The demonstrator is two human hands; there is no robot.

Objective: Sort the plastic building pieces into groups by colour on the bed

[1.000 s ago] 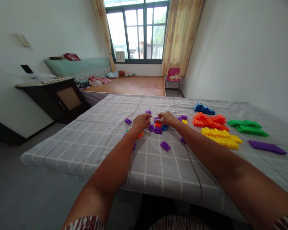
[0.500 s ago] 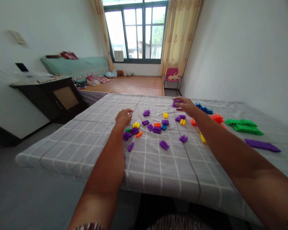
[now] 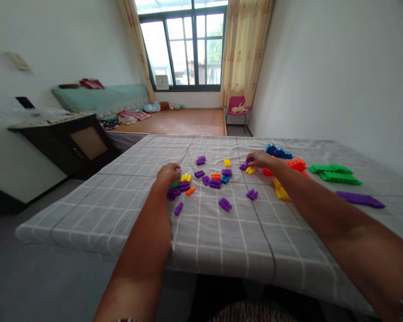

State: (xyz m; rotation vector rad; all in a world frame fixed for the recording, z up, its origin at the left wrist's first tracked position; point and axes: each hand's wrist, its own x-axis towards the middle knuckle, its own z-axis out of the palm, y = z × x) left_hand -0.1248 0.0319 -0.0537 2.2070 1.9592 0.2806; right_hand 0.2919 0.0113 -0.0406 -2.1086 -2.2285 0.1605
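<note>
My right hand [image 3: 260, 160] is pinching a small purple plastic piece [image 3: 250, 160], low over the cloth. Directly under its fingertips lie more purple pieces [image 3: 243, 167] and a yellow piece [image 3: 250, 170]. My left hand [image 3: 168, 171] rests closed at the left of the scattered pieces, its fingers curled; whether anything is in them is hidden. Beside it are yellow pieces [image 3: 186, 177], a green piece [image 3: 174, 185] and a purple cluster [image 3: 173, 193]. An orange piece [image 3: 190, 191] and a lone purple piece [image 3: 178, 209] lie closer to me.
A grey checked cloth [image 3: 97, 201] covers the table. Sorted at the right are blue pieces [image 3: 278, 151], orange-red pieces [image 3: 296, 164], yellow pieces [image 3: 282, 190], green strips [image 3: 336, 173] and a purple strip [image 3: 360, 199]. Beyond stand a bed [image 3: 191, 120] and a pink chair [image 3: 237, 106].
My right hand has come down and nearer with the purple piece, from the far side of the table to the purple and yellow pieces. My left hand's fingers have curled in.
</note>
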